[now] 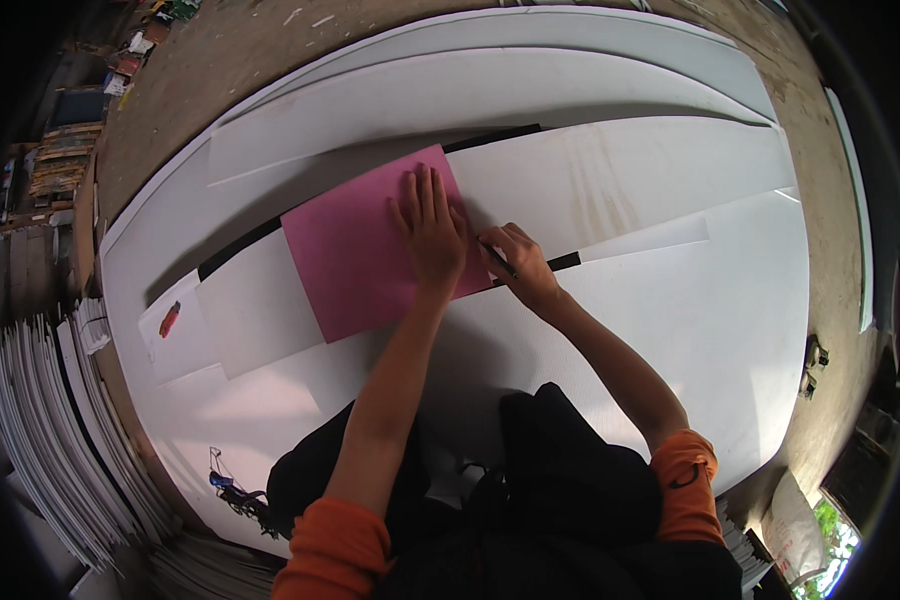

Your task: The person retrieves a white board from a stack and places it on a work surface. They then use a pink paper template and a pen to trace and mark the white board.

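Note:
A pink rectangular sheet point(345, 255) lies slightly turned over a long white panel point(620, 180). My left hand point(433, 235) rests flat on the sheet's right half, with its fingers stretched out and pointing away from me. Close by, my right hand point(523, 265) grips a slim dark pen point(498, 259), its tip at the sheet's right edge. Black strips point(240, 247) show beside the pink sheet along the panel's far edge, and a short black piece point(565, 262) shows near my right wrist.
A red cutter knife point(170, 318) lies on a small white piece at the left. Large white boards point(610, 330) spread under my knees and beyond. Stacked sheets point(60, 430) stand at the left, and a dark tangled object point(240, 492) sits at the lower left.

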Demonstrator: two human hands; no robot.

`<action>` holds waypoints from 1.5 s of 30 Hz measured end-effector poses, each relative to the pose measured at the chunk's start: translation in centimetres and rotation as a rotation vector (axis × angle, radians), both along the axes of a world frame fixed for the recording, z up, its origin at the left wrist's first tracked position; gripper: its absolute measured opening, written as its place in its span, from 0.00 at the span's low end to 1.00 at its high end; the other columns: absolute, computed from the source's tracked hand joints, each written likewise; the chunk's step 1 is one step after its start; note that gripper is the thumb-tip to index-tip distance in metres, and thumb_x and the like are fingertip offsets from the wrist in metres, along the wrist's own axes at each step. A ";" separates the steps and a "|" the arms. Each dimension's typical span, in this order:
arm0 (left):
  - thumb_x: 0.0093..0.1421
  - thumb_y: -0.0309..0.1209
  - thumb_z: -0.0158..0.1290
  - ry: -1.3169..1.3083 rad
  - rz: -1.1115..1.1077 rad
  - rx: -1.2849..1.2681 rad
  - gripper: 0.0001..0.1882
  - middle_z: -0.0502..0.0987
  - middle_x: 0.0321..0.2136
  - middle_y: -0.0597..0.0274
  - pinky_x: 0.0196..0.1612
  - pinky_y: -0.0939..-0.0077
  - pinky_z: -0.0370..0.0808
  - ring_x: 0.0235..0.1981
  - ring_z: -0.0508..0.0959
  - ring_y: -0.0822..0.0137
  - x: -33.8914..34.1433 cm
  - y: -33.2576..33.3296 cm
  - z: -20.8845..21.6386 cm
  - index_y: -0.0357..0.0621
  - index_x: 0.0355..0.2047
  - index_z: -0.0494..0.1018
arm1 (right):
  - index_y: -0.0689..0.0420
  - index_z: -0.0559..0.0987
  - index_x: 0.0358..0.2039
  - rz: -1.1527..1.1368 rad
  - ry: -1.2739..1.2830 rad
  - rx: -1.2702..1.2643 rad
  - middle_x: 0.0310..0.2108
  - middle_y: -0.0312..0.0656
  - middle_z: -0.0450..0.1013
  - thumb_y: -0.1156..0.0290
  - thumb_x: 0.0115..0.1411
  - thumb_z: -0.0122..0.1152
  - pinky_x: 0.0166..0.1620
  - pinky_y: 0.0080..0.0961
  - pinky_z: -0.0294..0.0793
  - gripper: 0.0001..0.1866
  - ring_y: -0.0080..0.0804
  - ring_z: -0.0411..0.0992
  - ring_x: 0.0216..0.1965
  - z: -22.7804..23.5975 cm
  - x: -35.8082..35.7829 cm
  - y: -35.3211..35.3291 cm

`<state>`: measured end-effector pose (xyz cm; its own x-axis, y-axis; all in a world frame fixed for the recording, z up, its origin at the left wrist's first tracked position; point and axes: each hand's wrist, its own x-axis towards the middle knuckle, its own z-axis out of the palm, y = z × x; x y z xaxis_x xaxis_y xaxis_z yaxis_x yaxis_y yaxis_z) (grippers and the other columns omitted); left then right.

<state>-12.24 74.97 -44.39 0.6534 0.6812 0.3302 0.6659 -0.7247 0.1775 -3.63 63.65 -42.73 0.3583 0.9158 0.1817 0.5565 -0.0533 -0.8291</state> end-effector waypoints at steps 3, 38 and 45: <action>0.54 0.29 0.38 -0.014 0.006 -0.004 0.25 0.55 0.57 0.57 0.59 0.51 0.42 0.60 0.52 0.59 -0.1 0.1 -0.2 0.36 0.53 0.57 | 0.61 0.67 0.30 0.002 0.017 -0.039 0.25 0.45 0.67 0.79 0.48 0.54 0.34 0.34 0.68 0.08 0.41 0.67 0.32 0.1 -0.5 -0.8; 0.52 0.29 0.41 -0.014 -0.005 0.064 0.26 0.57 0.56 0.59 0.58 0.51 0.45 0.59 0.54 0.59 -0.1 0.1 -0.4 0.38 0.54 0.56 | 0.60 0.65 0.29 0.131 0.060 -0.152 0.25 0.43 0.65 0.78 0.47 0.55 0.33 0.33 0.68 0.10 0.40 0.66 0.31 0.5 -2.8 -6.2; 0.52 0.30 0.43 0.008 -0.020 0.068 0.25 0.58 0.55 0.57 0.57 0.50 0.47 0.58 0.55 0.57 -0.4 -0.4 0.5 0.39 0.52 0.58 | 0.59 0.64 0.33 0.048 -0.003 -0.120 0.24 0.44 0.65 0.79 0.48 0.54 0.31 0.33 0.69 0.12 0.40 0.66 0.30 0.1 -3.5 -8.0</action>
